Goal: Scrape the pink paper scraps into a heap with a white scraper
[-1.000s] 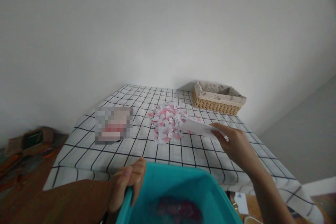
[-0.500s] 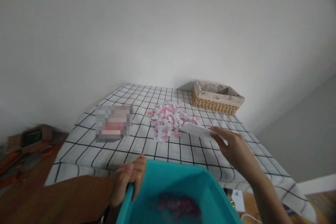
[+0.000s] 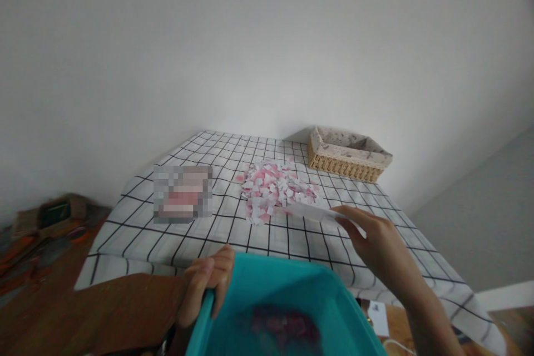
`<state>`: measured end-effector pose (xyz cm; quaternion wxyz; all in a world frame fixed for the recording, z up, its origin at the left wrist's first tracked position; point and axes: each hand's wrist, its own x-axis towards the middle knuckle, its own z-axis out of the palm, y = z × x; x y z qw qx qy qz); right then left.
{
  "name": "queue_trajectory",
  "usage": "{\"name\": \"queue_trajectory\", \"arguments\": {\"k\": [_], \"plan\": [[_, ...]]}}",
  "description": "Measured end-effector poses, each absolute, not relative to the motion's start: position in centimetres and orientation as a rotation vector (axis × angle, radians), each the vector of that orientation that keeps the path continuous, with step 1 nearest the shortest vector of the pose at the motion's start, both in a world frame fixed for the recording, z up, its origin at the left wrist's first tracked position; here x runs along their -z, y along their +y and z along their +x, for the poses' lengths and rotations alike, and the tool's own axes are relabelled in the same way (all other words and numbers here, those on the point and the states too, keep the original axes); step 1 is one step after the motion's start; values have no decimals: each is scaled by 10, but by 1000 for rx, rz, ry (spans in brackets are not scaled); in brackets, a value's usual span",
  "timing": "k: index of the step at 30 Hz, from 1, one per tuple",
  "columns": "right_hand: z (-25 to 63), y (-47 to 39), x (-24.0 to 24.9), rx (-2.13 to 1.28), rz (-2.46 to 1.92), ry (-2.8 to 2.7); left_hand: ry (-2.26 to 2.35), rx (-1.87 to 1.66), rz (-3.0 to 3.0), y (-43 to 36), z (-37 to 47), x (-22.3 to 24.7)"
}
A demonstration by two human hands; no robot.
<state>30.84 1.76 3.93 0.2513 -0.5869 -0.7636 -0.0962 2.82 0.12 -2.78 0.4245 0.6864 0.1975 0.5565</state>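
I take the pile of paper scraps [image 3: 267, 192] as my landmark. Far to its left, down on the floor, I see some clutter [image 3: 62, 214], too dim to sort out. Nearer, on the checked cloth [image 3: 246, 147] left of the pile, lies an item masked by a blur [image 3: 182, 194]; it sits apart from the scraps, which probably keeps it out of the right hand's way.

On the near side of the pile, to its left, the person's left hand [image 3: 209, 281] is hooked over the rim of a turquoise bin [image 3: 292, 261], fingers curled and gripping it. I judge that this hold steadies the bin, whose open mouth lies in front of the pile, close by the table's near edge. Something dark red shows inside, too blurred for me to name.

Just right of the pile, a white card [image 3: 311, 212] slants toward its near-right edge; I cannot tell whether it touches the scraps. Behind the pile and to its right stands a cloth-lined wicker basket [image 3: 346, 166], seemingly set back to leave working room. Right of the pile, the right hand [image 3: 371, 233] pinches the card's near end between thumb and fingers, so the card reaches out like a blade.
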Motion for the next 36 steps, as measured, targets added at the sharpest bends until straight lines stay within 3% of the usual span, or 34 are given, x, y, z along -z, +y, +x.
{"name": "queue_trajectory", "arguments": {"k": [6, 36], "plan": [[311, 16, -40, 387, -1667, -2027, 506, -1403, 1708, 1, 31, 30], [320, 2, -41, 122, -1592, -2087, 618, -1510, 1657, -9, 32, 31]]}}
